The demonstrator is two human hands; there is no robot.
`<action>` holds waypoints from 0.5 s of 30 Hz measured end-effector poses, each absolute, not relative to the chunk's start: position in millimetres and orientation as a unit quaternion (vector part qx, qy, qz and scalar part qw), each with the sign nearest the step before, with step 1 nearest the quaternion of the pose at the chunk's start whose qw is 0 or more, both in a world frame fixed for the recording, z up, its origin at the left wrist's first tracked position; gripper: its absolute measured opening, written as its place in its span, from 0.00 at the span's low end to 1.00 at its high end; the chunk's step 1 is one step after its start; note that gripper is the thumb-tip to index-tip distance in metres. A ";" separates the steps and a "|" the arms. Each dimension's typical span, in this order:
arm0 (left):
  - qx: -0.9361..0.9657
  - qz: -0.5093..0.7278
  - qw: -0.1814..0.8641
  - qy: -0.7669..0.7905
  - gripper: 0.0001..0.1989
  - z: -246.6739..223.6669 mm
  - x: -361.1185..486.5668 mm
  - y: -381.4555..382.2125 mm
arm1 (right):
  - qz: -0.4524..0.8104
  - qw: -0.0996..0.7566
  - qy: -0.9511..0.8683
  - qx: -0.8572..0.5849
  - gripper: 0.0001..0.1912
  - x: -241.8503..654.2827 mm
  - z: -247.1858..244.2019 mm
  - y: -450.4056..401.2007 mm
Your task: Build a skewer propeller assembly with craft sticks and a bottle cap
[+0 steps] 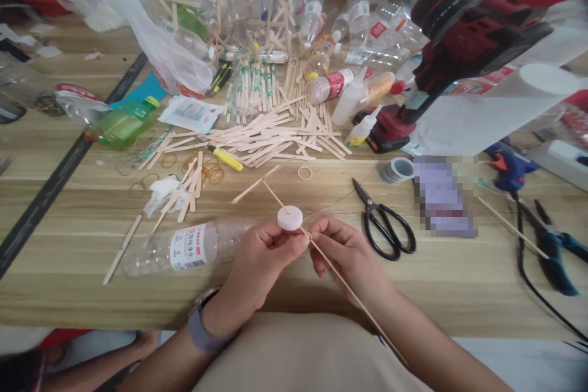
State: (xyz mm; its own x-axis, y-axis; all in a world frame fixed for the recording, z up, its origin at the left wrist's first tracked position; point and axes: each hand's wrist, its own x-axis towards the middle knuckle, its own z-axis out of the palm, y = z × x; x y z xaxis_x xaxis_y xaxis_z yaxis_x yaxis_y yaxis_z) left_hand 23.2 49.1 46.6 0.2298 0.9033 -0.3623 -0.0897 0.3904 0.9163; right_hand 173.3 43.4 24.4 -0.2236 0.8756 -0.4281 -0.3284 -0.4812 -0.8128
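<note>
A thin wooden stick (pixel 358 299) runs through a white bottle cap (pixel 290 218), and its far end meets a short flat piece of wood (pixel 255 184). My left hand (pixel 266 257) pinches the stick just below the cap. Close on its right, my right hand (pixel 344 252) has thumb and fingers pressed together at the stick, where a fine thread seems to lead off toward a spool (pixel 397 169). Beside my left hand a clear plastic bottle (pixel 193 246) lies on its side. Black-handled scissors (pixel 384 220) rest right of my right hand.
Flat wooden sticks (pixel 261 135) are piled mid-table behind a yellow cutter (pixel 227 158). A red and black power drill (pixel 441 61) stands at the right, near a glue gun (pixel 509 165) and pliers (pixel 554 245). Plastic bottles crowd the back. Another person's arm (pixel 101 358) shows at lower left.
</note>
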 end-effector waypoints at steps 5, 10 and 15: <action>0.430 0.376 0.664 0.483 0.09 48.1 22.6 49.3 | 0.789 0.397 -0.191 -0.428 0.18 167.9 23.3 40.5; 0.428 0.371 0.672 0.476 0.09 45.2 21.3 50.0 | 0.827 0.378 -0.135 -0.394 0.17 167.7 24.3 40.5; 0.407 0.364 0.696 0.466 0.09 41.0 21.4 48.7 | 0.850 0.360 -0.109 -0.370 0.14 167.2 24.8 40.3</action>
State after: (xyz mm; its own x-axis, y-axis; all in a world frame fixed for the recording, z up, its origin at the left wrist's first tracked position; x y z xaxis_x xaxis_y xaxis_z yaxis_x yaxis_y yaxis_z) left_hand 21.4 48.7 41.0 0.3005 0.8860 -0.3530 -0.1276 0.4041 0.9058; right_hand 167.2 40.3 24.8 -0.4677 0.6920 -0.5498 -0.5312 -0.7173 -0.4509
